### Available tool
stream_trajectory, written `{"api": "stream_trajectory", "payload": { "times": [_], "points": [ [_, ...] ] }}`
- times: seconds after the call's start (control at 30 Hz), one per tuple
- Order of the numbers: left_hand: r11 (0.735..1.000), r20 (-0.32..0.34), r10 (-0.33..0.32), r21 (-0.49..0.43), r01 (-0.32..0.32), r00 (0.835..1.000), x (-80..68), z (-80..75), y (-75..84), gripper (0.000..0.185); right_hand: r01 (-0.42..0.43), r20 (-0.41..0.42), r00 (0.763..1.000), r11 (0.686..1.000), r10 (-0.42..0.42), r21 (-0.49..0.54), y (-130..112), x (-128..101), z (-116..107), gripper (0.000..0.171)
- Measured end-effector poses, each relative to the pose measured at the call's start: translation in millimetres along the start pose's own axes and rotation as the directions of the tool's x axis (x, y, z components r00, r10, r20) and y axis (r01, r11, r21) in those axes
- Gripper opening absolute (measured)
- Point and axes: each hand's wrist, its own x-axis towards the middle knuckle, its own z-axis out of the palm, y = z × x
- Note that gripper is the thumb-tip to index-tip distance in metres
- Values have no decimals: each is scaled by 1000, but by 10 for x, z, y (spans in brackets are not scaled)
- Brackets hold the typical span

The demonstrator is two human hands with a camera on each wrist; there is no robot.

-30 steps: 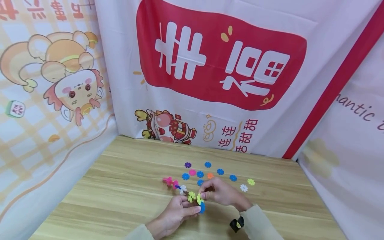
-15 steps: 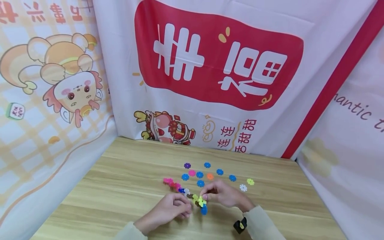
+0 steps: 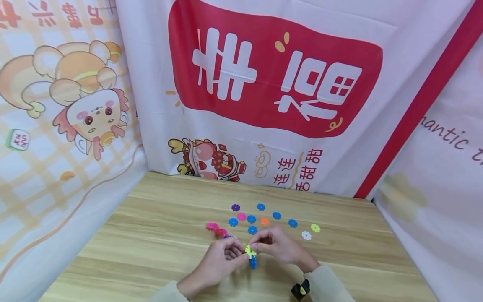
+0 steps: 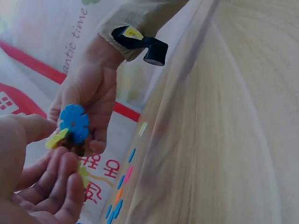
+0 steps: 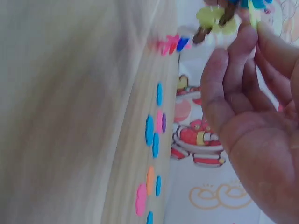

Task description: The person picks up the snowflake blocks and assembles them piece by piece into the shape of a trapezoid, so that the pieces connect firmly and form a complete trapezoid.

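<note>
A chain of interlocking snowflake discs runs between my hands, its pink end [image 3: 212, 226] stretching out to the back left. My right hand [image 3: 279, 245] pinches a yellow disc [image 3: 250, 251] between thumb and fingertips. Below that disc hangs a blue disc [image 3: 253, 263], seen face-on as a blue flower shape [image 4: 74, 123] in the left wrist view. With thumb and curled fingers, my left hand [image 3: 216, 260] holds the chain near the same end and hides its middle in the head view. Brown discs [image 5: 202, 35] and a yellow-green disc [image 5: 210, 16] of the chain show in the right wrist view.
Loose discs lie flat on the wooden table [image 3: 151, 218] beyond my hands: several blue, a purple disc [image 3: 235, 207], a pink disc [image 3: 242, 217], an orange disc [image 3: 265, 221], a white disc [image 3: 306, 235] and a yellow-green disc [image 3: 315, 227]. Printed cloths [image 3: 151, 126] enclose the table.
My left hand let go of the chain and drew back left, then came in again to hold it beside the yellow disc. My right hand kept its pinch throughout.
</note>
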Motion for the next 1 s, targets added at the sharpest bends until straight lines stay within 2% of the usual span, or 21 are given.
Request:
{"api": "stream_trajectory", "payload": {
  "times": [0.17, 0.33, 0.43, 0.5, 0.6, 0.67, 0.8, 0.93, 1.0],
  "points": [
    [998, -96, 57, 28, -54, 994, -55, 9, 108, 17, 51, -37, 998, 998, -50, 30, -148, -18, 93, 15],
    [984, -130, 177, 27, -175, 976, -84, -44, 302, 21, 70, -130, 989, 997, -65, 29, -453, -100, 146, 13],
    [960, -121, 279, 64, -273, 953, -118, -76, 384, 28, 48, -211, 977, 998, -41, 31, -661, -171, 216, 13],
    [933, -110, 352, 117, -340, 929, -145, -95, 417, 33, 15, -267, 964, 999, -7, 29, -777, -219, 282, 14],
    [896, -88, 423, 191, -402, 902, -161, -109, 439, 38, -54, -353, 934, 998, 57, 20, -893, -269, 381, 16],
    [879, -77, 447, 226, -421, 891, -149, -109, 432, 37, -100, -402, 910, 995, 97, 14, -924, -281, 435, 17],
    [891, -64, 418, 222, -396, 906, -94, -100, 338, 31, -154, -457, 880, 988, 131, -11, -864, -257, 495, 18],
    [922, -66, 363, 169, -348, 930, -40, -99, 185, 30, -196, -444, 879, 981, 176, 1, -731, -218, 486, 18],
    [938, -77, 327, 146, -313, 942, -5, -103, 114, 30, -208, -422, 885, 978, 196, 19, -653, -210, 452, 19]
  ]
}}
